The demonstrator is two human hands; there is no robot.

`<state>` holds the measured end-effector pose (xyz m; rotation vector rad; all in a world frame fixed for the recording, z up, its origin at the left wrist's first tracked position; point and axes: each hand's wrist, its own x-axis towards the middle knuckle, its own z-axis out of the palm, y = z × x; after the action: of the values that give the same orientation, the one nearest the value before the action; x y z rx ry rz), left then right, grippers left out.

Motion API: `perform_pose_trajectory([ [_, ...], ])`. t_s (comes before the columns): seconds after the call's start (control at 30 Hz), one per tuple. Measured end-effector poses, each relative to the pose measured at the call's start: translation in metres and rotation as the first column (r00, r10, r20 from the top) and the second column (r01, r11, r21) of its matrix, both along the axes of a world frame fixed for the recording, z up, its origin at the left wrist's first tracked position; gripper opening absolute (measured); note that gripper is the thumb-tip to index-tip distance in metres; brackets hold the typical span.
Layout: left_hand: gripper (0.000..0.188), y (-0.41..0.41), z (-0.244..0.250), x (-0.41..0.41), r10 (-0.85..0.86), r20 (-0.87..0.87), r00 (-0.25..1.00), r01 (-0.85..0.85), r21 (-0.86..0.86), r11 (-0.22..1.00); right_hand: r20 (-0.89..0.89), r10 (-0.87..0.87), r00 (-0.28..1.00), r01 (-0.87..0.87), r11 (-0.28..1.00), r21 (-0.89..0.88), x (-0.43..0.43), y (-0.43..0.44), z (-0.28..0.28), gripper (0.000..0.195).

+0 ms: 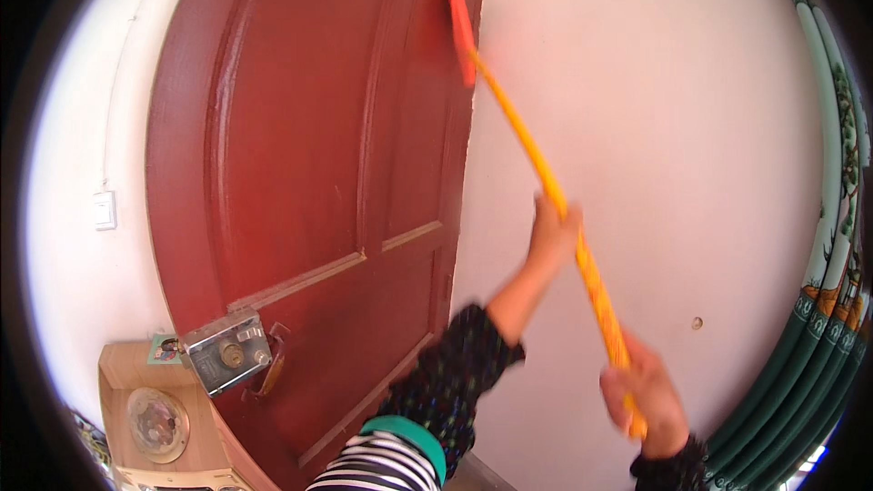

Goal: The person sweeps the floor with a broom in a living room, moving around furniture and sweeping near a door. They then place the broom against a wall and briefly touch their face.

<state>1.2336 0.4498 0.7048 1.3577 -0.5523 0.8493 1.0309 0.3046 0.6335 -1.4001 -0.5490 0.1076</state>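
Observation:
A long yellow-orange patterned pole (pixel 525 133) slants up across the view, with a red broom or mop head (pixel 462 34) at its far end. That head is at the upper right edge of a dark red panelled door (pixel 300 116); whether it touches the door cannot be told. Around the middle of the pole my left hand (pixel 556 228) is closed. Lower down, near the pole's bottom end, my right hand (pixel 644 389) grips it. Both hands are slightly blurred.
A metal rim lock (pixel 228 351) and a handle (pixel 273 365) stick out from the door's lower left. Below them stands a wooden cabinet (pixel 126 368). A light switch (pixel 105 211) is on the left wall. Green patterned curtains (pixel 784 361) hang at the right.

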Motion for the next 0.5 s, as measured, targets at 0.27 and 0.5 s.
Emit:
perform_pose_trajectory([
  [0.27,0.034,-0.038,-0.295,-0.125,-0.18,-0.666,0.724,0.18,-0.07,0.981,-0.608,0.024,0.794,-0.013,1.0,0.023,-0.103,-0.059,-0.172,0.061],
  [0.5,0.031,-0.06,-0.417,-0.167,-0.17,-0.844,0.508,0.142,-0.112,0.983,-0.795,0.112,0.597,0.131,0.963,0.234,-0.121,-0.083,-0.241,0.064],
])
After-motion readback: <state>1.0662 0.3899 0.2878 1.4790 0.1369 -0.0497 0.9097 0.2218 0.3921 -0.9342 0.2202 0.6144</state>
